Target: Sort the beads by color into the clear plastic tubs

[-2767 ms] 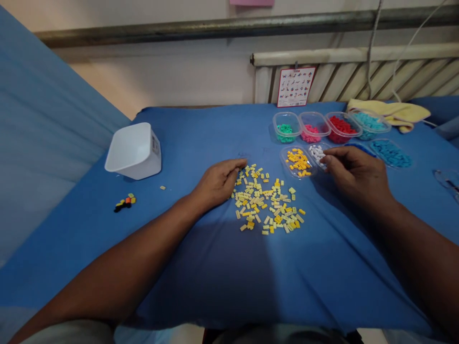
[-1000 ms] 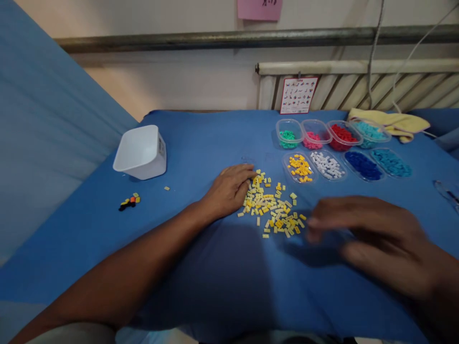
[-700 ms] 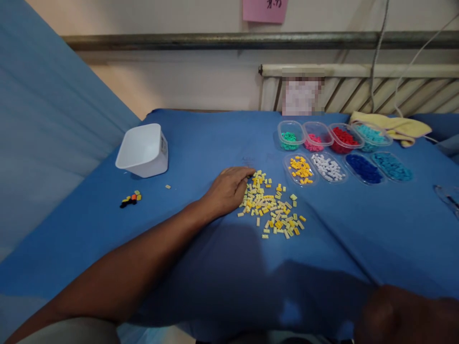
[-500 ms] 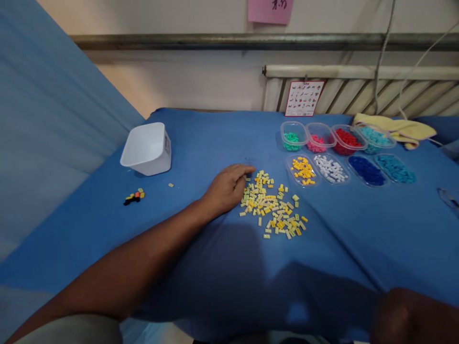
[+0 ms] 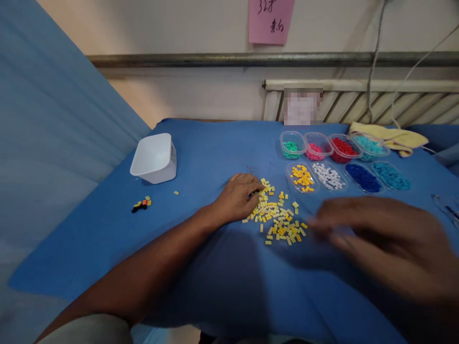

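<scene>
My left hand (image 5: 241, 197) lies at the left edge of a loose pile of small yellow and pale-yellow building bricks (image 5: 274, 210). Its fingers curl down onto the bricks and hide whatever is under or between them. My right hand (image 5: 383, 239) hangs above the cloth to the right of the pile, fingertips pointing at its right edge. Motion smears its fingers, so I cannot see whether they hold anything. A small cluster of black, orange and yellow bricks (image 5: 142, 204) sits at the left, with a single pale-yellow brick (image 5: 176, 193) beyond it.
A white plastic tub (image 5: 153, 160) stands at the back left. Clear plastic tubs (image 5: 293, 135) of green, pink, red, turquoise, yellow-orange, white and blue bricks form two rows at the right. Behind them lie a yellow cloth (image 5: 389, 134) and a radiator (image 5: 344, 86).
My right hand has risen from the lower right corner towards the pile. My left hand has shifted slightly onto the bricks and its extended index finger has curled. The view has tilted up a little.
</scene>
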The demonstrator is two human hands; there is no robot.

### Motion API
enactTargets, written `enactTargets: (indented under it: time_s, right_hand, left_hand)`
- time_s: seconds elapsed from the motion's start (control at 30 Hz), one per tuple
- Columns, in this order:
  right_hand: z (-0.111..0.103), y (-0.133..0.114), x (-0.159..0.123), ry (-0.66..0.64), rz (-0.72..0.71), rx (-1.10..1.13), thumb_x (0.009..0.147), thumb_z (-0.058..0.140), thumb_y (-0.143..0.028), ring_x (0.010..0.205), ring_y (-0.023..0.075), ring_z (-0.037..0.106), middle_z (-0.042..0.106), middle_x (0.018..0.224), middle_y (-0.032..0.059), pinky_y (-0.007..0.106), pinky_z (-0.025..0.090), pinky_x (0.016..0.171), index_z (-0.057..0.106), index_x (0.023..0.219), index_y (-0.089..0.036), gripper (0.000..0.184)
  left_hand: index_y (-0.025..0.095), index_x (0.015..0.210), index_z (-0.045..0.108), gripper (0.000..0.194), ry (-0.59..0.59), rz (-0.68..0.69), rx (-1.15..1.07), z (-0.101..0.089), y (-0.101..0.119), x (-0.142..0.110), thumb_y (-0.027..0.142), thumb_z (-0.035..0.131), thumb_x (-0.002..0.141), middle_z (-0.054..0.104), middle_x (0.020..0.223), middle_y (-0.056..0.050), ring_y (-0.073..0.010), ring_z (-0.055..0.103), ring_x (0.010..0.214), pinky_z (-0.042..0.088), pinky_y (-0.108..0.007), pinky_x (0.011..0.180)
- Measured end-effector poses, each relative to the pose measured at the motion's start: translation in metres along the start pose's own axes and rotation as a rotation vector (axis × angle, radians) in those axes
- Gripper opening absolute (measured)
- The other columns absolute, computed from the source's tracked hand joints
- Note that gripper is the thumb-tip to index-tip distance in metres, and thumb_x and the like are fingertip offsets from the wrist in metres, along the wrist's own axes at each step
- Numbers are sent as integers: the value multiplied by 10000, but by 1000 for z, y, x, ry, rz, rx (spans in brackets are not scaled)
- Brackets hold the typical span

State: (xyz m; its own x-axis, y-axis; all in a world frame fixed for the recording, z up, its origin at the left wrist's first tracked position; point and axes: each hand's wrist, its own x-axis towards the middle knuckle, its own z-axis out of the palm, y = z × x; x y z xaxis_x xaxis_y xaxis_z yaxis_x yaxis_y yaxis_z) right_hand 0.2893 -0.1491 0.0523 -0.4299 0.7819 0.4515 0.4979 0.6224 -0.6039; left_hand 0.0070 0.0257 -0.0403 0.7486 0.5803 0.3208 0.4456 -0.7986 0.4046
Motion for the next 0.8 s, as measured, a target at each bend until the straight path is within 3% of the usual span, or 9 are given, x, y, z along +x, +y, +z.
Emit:
enactTargets:
  time_s: [0.1, 0.2, 0.27, 0.4, 0.53, 0.8]
  right_hand:
    - [18, 52, 39, 127, 151, -214, 1072, 673, -268, 920, 228, 814, 853, 1131, 48, 358, 642, 760, 783, 1243, -276, 203]
    - [42, 93, 46, 11, 230, -341, 1058, 609, -221, 984, 267, 813, 853, 1143, 83, 413, 644, 859, 802, 1182, -228, 229]
    - [55, 105, 44, -76, 225, -383, 1057, 602, -212, 1058, 289, 795, 840, 1179, 110, 438, 634, 926, 802, 1212, -207, 253]
    - [69, 105, 42, -139, 189, -455, 1062, 614, -211, 1136, 305, 757, 817, 1215, 134, 442, 600, 991, 810, 1223, -204, 254]
    - [73, 100, 45, -164, 173, -452, 1083, 580, -188, 1099, 285, 741, 810, 1154, 113, 425, 579, 980, 812, 1156, -210, 244]
    - [72, 91, 47, -197, 163, -480, 1065, 602, -147, 969, 252, 700, 773, 1018, 96, 379, 527, 887, 813, 1071, -219, 223]
  left_hand:
    - [214, 1244, 792, 325, -66, -32, 28, -5, 5, 3, 198, 576, 1001, 771, 1202, -86, -299, 689, 1188, 483, -516, 1121]
    - [225, 1201, 795, 265, -109, -38, 56, -11, 7, 4, 226, 584, 1041, 778, 1171, -81, -299, 697, 1171, 486, -516, 1105]
    - [221, 1211, 797, 264, -145, -42, 65, -16, 8, 4, 240, 580, 1060, 772, 1163, -89, -295, 697, 1156, 500, -498, 1080]
    - [209, 1293, 798, 332, -235, -60, 50, -27, 10, 11, 198, 595, 1030, 760, 1160, -102, -291, 688, 1140, 529, -451, 1048]
    - [213, 1218, 829, 308, -306, -44, 89, -33, 17, 24, 170, 621, 994, 775, 1093, -94, -292, 704, 1076, 537, -436, 995]
    - [207, 1107, 838, 246, -342, -211, 215, -30, 37, 29, 196, 608, 1018, 801, 1121, -119, -357, 735, 1105, 540, -479, 950]
